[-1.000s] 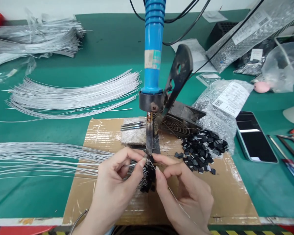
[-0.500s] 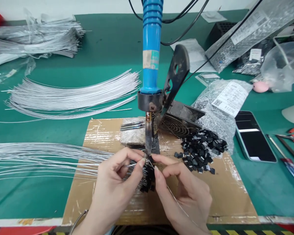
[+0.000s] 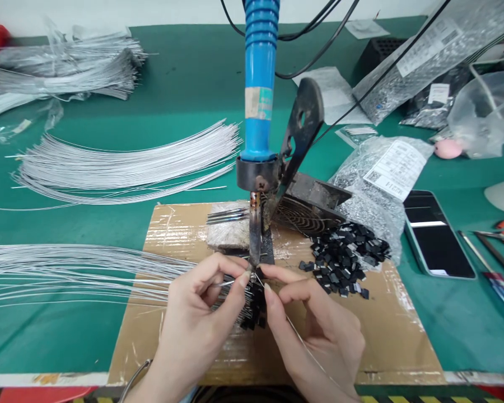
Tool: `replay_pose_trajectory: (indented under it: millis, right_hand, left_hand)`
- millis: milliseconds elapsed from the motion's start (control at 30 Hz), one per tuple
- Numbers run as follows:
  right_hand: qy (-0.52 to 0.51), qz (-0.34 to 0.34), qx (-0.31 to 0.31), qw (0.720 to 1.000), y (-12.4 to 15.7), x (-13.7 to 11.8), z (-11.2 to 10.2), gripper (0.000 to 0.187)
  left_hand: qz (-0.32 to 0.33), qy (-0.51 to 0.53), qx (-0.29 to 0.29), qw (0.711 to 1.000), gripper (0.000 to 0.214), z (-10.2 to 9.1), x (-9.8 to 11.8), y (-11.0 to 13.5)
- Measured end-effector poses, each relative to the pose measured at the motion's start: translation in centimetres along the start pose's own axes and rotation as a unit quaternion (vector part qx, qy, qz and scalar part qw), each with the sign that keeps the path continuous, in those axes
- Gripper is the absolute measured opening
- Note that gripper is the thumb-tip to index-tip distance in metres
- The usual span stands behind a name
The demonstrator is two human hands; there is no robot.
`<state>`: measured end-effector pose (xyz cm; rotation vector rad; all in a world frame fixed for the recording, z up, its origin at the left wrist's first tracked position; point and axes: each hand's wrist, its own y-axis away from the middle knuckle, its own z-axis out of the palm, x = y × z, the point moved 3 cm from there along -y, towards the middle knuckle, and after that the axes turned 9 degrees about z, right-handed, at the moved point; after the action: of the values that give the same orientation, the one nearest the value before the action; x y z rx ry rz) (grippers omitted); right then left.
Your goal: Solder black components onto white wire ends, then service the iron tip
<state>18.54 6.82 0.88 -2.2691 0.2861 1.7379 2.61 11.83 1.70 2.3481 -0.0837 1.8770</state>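
- Wire (image 3: 225,283): located at the centre of the work area, just below the tip of the soldering iron (image 3: 255,235). Its long axis runs nearly crosswise, the inner end pointing right and slightly away from the person.
- Left hand (image 3: 205,319): grip pressed together, thumb and forefinger pinching the wire near that end.
- Solder strand (image 3: 296,330): long axis slants from the near right up and leftward to the iron tip; thin, shiny, gently bowed.
- Right hand (image 3: 319,324): grip pinching the solder strand between thumb and forefinger.
- Soldering iron: tip downward, long axis close to vertical. Ribbed blue handle, dark collar, scorched metal shaft.
- Bracket (image 3: 302,112): flat dark plate with holes and a rounded end, tilted beside the iron.
- Cardboard sheet (image 3: 378,347): brown, with glossy tape, lying on the smooth green table (image 3: 193,73).
- Black pieces (image 3: 348,260): small, flat, four-sided, heaped at the right.
- White wires (image 3: 130,162): slender, fanned in a shallow curve at the left.
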Motion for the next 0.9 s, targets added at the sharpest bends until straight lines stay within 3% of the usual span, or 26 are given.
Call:
replay_pose_trajectory:
  millis: [300,500,900]
  right_hand:
    - [-0.006,-0.001,-0.001,1.0,0.02,0.09,0.04,0.016]
    - [0.009,-0.007,0.007,1.0,0.02,0.11,0.07,0.016]
    - [0.0,-0.029,0.018,0.999,0.13,0.16,0.17,0.016]
  left_hand:
    - [-0.017,0.006,0.03,0.999,0.012,0.24,0.45,0.11]
    - [0.017,-0.025,-0.017,0.999,0.012,-0.07,-0.23,-0.12]
    - [0.037,-0.048,-0.023,0.998,0.011,-0.3,-0.21,0.14]
